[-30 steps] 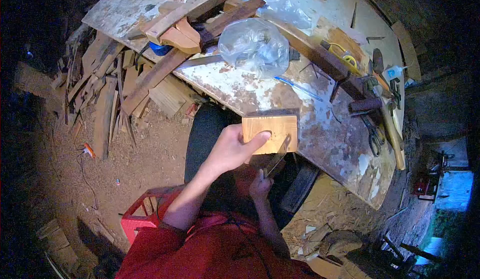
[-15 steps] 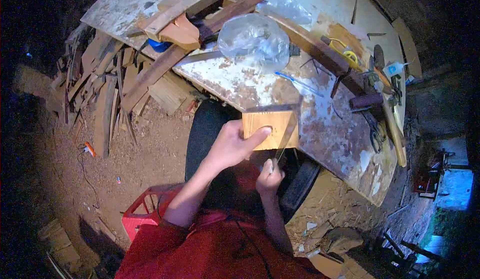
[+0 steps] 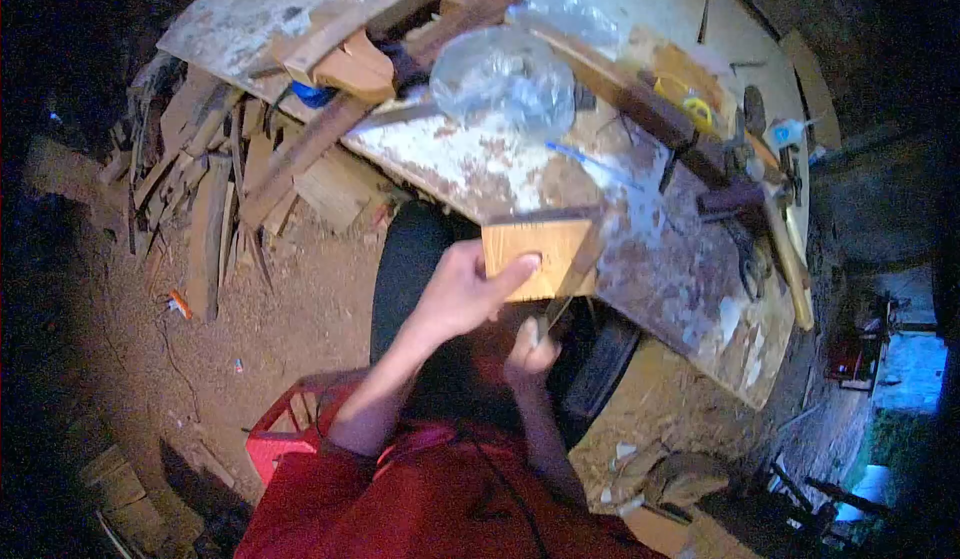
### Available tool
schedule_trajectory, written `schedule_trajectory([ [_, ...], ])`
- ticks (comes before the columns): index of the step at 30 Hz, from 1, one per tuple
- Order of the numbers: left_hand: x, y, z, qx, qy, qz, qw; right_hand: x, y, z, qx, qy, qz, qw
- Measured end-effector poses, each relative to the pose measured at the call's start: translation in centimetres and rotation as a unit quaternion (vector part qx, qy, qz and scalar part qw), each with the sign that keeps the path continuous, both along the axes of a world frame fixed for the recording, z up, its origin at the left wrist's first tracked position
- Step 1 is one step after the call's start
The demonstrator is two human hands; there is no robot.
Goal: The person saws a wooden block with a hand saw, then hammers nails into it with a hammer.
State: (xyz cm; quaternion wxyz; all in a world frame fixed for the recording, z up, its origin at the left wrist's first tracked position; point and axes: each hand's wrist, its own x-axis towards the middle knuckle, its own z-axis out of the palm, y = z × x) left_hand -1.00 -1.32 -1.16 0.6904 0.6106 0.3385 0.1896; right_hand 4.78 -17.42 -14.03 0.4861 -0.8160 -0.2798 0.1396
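My left hand (image 3: 462, 294) grips a pale wooden block (image 3: 525, 249) by its left side, with the thumb pressed flat near the middle of its face. Small dark marks run along the block's upper edge. My right hand (image 3: 532, 354) is closed round the handle of a flat-bladed tool (image 3: 580, 271). Its long greyish-brown blade slants up across the right part of the block and is smeared by motion; I cannot tell whether it is a file or a saw. Both hands are over my lap, at the near edge of the worktable (image 3: 690, 299).
A clear plastic bag (image 3: 500, 84), a blue pen (image 3: 590, 164) and long timber pieces (image 3: 625, 89) lie on the worktable. Yellow-handled and other tools crowd its right side, near a dark mallet-like piece (image 3: 730, 202). Scrap wood (image 3: 205, 179) is heaped at left. A red plastic crate (image 3: 285, 439) stands beside me.
My right hand has drawn slightly back and left with the flat-bladed tool, which still crosses the block. My left hand keeps the same grip. The whole view has shifted a little.
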Motion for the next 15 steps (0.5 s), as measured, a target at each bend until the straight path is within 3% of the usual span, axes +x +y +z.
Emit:
schedule_trajectory([
  [1,-0.1,-0.3,-0.1,-0.002,0.005,-0.007,1.0,0.5,0.8,2.6,-0.014,0.024,-0.008,1.0],
  [3,-0.1,-0.3,0.0,-0.014,0.011,-0.016,1.0,1.1,0.4,1.7,-0.049,-0.051,0.014,0.997],
  [5,-0.1,-0.2,0.3,0.005,0.011,-0.019,1.0,-0.1,-0.9,-5.5,0.055,-0.087,-0.001,0.995],
  [9,-0.2,-0.4,-0.7,0.008,0.018,-0.016,1.0,0.0,0.0,0.9,-0.042,0.015,-0.004,0.999],
  [10,-0.2,-0.2,-0.5,-0.002,0.03,-0.022,0.999,0.7,0.8,2.5,0.018,-0.078,0.005,0.997],
  [11,-0.2,-0.1,-0.5,-0.007,0.04,-0.026,0.999,1.1,0.8,2.8,-0.018,-0.131,0.018,0.991],
  [13,0.0,-0.2,-0.4,-0.003,0.004,-0.01,1.0,0.5,0.2,-1.6,0.015,-0.137,0.004,0.99],
  [14,0.0,-0.2,-0.3,0.011,0.001,-0.006,1.0,0.4,0.9,-3.8,0.068,-0.245,-0.029,0.967],
  [15,-0.1,-0.1,-0.3,0.022,-0.003,0.0,1.0,0.3,0.8,-4.1,0.073,-0.229,-0.024,0.97],
])
